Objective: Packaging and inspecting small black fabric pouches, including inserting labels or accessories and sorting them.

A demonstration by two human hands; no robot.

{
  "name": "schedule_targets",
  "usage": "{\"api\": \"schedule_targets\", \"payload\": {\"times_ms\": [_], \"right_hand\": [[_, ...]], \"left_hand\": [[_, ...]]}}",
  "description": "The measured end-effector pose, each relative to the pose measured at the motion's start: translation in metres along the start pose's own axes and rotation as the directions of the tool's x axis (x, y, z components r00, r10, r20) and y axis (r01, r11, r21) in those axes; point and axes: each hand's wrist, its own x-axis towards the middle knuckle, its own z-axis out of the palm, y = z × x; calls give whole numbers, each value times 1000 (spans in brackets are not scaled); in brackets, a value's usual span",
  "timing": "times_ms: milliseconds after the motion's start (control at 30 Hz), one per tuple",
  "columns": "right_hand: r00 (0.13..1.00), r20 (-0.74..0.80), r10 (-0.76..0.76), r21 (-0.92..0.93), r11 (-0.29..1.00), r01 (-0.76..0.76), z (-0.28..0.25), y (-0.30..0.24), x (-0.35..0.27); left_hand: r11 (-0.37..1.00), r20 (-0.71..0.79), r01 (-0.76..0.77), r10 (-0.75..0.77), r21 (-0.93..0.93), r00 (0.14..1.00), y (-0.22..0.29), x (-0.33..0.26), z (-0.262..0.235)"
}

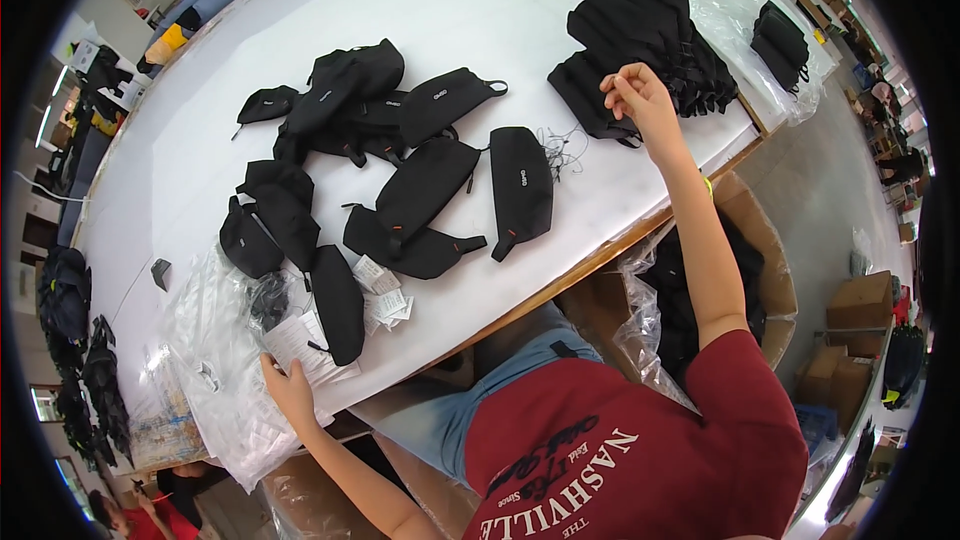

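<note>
My left hand (288, 392) is at the near left edge of the table, thumb and forefinger apart, against a sheaf of white printed paper slips (292, 342). Beside it lies a crumpled clear plastic bag (205, 345). A slim black pouch (337, 302) partly covers the slips. My right hand (638, 100) is raised over the stack of black pouches (650, 20) at the far right, fingers curled together; anything pinched there is too small to make out. A single black pouch (522, 185) lies between my hands, next to a tangle of thin dark cords (565, 152).
More black pouches (425, 185) are heaped mid-table. Small white tags (385, 298) lie near the slips. An open carton (765, 240) lined with plastic stands below the table's wooden edge (600, 265). Another black bundle (780, 45) rests at the far right on plastic sheeting.
</note>
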Motion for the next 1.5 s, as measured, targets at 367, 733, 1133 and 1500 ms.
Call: {"api": "schedule_targets", "payload": {"times_ms": [367,733,1133,1500], "right_hand": [[990,55,-128,105,987,122,29,-64,27],[921,363,-145,41,989,140,78,-85,-41],[645,751,144,71,953,-296,169,-39,-178],[642,761,88,17,988,-155,171,-37,-182]], "left_hand": [[597,-61,187,-371,-780,927,63,-71,-23],[349,223,236,-78,-907,972,109,-130,16],[273,245,216,75,-938,967,177,-146,44],[335,250,234,4,-912,968,170,-148,46]]}}
